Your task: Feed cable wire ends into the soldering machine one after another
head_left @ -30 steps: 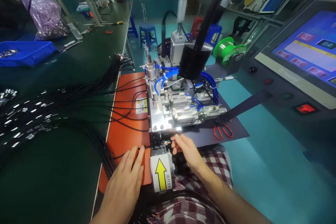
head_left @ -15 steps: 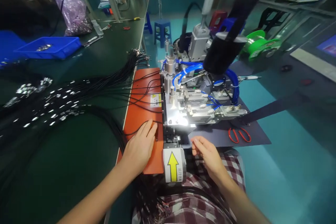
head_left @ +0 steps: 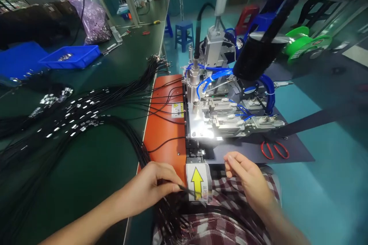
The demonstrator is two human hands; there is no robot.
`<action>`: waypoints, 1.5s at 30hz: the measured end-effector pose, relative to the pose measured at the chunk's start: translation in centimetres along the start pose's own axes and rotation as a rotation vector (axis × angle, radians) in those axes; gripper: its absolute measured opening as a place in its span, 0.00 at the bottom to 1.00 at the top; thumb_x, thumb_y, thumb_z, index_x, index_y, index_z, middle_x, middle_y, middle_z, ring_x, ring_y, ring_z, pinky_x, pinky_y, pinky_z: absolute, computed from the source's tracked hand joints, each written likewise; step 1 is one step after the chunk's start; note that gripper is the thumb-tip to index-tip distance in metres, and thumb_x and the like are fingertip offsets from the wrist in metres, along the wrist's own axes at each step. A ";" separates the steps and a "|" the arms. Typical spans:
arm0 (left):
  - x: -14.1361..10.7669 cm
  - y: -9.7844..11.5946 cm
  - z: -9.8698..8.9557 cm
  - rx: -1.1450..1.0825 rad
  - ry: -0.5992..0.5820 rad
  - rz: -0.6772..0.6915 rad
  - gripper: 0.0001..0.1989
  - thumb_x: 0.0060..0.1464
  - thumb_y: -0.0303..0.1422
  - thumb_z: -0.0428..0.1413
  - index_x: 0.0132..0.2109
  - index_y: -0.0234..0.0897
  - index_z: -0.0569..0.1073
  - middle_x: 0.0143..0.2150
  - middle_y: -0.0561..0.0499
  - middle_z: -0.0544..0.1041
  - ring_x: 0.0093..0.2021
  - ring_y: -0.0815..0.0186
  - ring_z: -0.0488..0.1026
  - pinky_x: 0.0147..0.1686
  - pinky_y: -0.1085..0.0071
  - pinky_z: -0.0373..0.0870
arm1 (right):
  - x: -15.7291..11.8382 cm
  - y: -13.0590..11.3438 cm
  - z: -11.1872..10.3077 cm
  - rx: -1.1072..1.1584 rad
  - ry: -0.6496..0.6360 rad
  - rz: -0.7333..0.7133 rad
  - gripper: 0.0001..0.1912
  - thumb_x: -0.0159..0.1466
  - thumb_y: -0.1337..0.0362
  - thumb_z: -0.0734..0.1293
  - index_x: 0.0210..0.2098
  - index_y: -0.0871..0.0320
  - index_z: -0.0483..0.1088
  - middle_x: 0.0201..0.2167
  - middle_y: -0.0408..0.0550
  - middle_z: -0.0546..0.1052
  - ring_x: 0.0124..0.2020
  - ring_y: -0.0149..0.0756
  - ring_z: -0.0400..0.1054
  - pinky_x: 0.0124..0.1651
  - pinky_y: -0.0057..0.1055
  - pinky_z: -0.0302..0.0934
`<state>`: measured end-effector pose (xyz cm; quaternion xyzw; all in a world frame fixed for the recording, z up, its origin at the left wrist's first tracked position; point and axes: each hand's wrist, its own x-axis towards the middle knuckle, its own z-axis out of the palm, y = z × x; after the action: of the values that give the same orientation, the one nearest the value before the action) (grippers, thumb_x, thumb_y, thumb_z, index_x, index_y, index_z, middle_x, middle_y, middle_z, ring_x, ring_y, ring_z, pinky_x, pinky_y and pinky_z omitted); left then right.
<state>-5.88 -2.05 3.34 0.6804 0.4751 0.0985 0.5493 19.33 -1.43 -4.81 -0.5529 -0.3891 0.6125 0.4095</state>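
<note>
Between thumb and fingers, my left hand (head_left: 162, 183) pinches a thin black cable (head_left: 186, 190), whose end reaches across the yellow arrow label (head_left: 197, 182) at the machine's front. My right hand (head_left: 244, 168) is closed at the fingertips beside the machine's front corner; whether anything small is in it I cannot make out. The machine (head_left: 218, 111) has metal cylinders and blue air tubes. Several black cables run over its orange plate (head_left: 165, 130) into its left side. A bundle of black cables (head_left: 135, 141) hangs over the table edge towards my lap.
Red-handled scissors (head_left: 274, 150) lie on the grey board to the right. More cables with shiny ends (head_left: 80, 111) cover the green table (head_left: 94, 176). A blue tray (head_left: 71, 57) and a bag of small parts (head_left: 93, 23) stand farther back. A black lamp-like cylinder (head_left: 258, 55) overhangs the machine.
My left hand has left the orange plate, come nearer to me, and taken hold of a cable. My right hand stays pinched near the front corner. The view has shifted.
</note>
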 end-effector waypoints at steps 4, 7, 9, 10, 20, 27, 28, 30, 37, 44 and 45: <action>0.9 -0.4 1.5 -0.237 0.212 -0.048 0.11 0.57 0.34 0.51 0.37 0.35 0.77 0.30 0.49 0.76 0.31 0.67 0.72 0.31 0.74 0.67 | -0.9 -1.2 0.9 -0.008 -0.126 -0.038 0.15 0.62 0.52 0.63 0.30 0.58 0.68 0.22 0.40 0.66 0.23 0.29 0.61 0.29 0.26 0.56; 1.1 -1.0 3.5 -0.313 0.228 -0.088 0.11 0.57 0.35 0.52 0.36 0.34 0.76 0.25 0.51 0.74 0.26 0.69 0.69 0.29 0.73 0.66 | -1.1 -1.4 1.3 0.042 -0.169 -0.059 0.18 0.64 0.50 0.59 0.31 0.58 0.68 0.23 0.41 0.66 0.23 0.30 0.62 0.29 0.27 0.58; 1.1 -1.2 4.4 -0.296 0.210 -0.099 0.11 0.57 0.36 0.51 0.35 0.34 0.75 0.26 0.51 0.73 0.26 0.69 0.68 0.27 0.74 0.65 | -1.1 -1.3 1.4 0.054 -0.196 -0.076 0.20 0.65 0.49 0.56 0.33 0.58 0.69 0.24 0.43 0.67 0.25 0.31 0.63 0.30 0.28 0.59; 1.1 -1.2 4.7 -0.266 0.207 -0.103 0.12 0.57 0.36 0.51 0.34 0.34 0.74 0.26 0.51 0.73 0.27 0.68 0.68 0.27 0.74 0.65 | -1.1 -1.2 1.4 0.053 -0.219 -0.094 0.21 0.65 0.48 0.55 0.34 0.58 0.69 0.25 0.43 0.68 0.25 0.31 0.63 0.31 0.28 0.59; 3.0 1.5 5.1 0.027 0.219 0.026 0.07 0.59 0.34 0.49 0.39 0.39 0.70 0.32 0.53 0.73 0.31 0.67 0.67 0.29 0.74 0.62 | -1.6 -2.3 2.2 -0.130 -0.165 -0.190 0.08 0.62 0.60 0.64 0.29 0.56 0.68 0.22 0.40 0.66 0.23 0.28 0.59 0.26 0.24 0.56; 5.1 2.4 5.2 -0.269 0.282 0.025 0.07 0.56 0.34 0.52 0.34 0.37 0.73 0.27 0.53 0.74 0.27 0.70 0.68 0.26 0.76 0.63 | -1.2 -3.1 1.2 0.067 -0.179 -0.126 0.16 0.63 0.52 0.61 0.29 0.58 0.67 0.23 0.41 0.67 0.22 0.29 0.62 0.27 0.26 0.59; 5.2 2.3 5.2 -0.317 0.299 -0.007 0.07 0.54 0.34 0.54 0.33 0.36 0.73 0.25 0.54 0.73 0.24 0.71 0.67 0.23 0.76 0.62 | -1.1 -3.1 1.2 0.068 -0.182 -0.131 0.16 0.62 0.52 0.62 0.28 0.58 0.66 0.23 0.41 0.67 0.22 0.28 0.62 0.27 0.26 0.59; 5.5 2.2 5.2 -0.408 0.318 -0.062 0.07 0.51 0.35 0.56 0.31 0.35 0.72 0.20 0.56 0.70 0.19 0.72 0.65 0.19 0.77 0.61 | -1.2 -3.0 1.3 0.054 -0.170 -0.143 0.15 0.62 0.52 0.62 0.29 0.58 0.66 0.23 0.41 0.66 0.22 0.29 0.62 0.27 0.26 0.59; 5.9 2.3 5.4 -0.420 0.445 -0.071 0.07 0.45 0.32 0.59 0.25 0.35 0.70 0.20 0.54 0.71 0.20 0.71 0.68 0.20 0.77 0.65 | -2.0 -2.6 1.7 -0.036 -0.129 -0.121 0.11 0.60 0.57 0.66 0.26 0.58 0.65 0.19 0.38 0.64 0.20 0.27 0.59 0.24 0.24 0.55; 5.8 1.7 5.8 -0.289 0.488 0.033 0.06 0.50 0.30 0.56 0.26 0.35 0.71 0.22 0.55 0.71 0.23 0.72 0.67 0.22 0.78 0.63 | -2.1 -2.3 2.7 0.046 -0.115 -0.065 0.12 0.58 0.58 0.68 0.25 0.58 0.65 0.18 0.37 0.64 0.18 0.25 0.57 0.21 0.23 0.53; 5.8 1.7 5.8 -0.286 0.490 0.039 0.06 0.50 0.30 0.56 0.27 0.35 0.71 0.22 0.55 0.70 0.23 0.72 0.67 0.23 0.78 0.63 | -2.0 -2.3 2.7 0.052 -0.116 -0.063 0.11 0.58 0.58 0.68 0.25 0.58 0.65 0.18 0.37 0.64 0.18 0.25 0.57 0.21 0.23 0.54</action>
<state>1.88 -1.37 0.30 0.5608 0.5618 0.3365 0.5066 16.90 -2.55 -1.68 -0.4933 -0.4134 0.6400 0.4197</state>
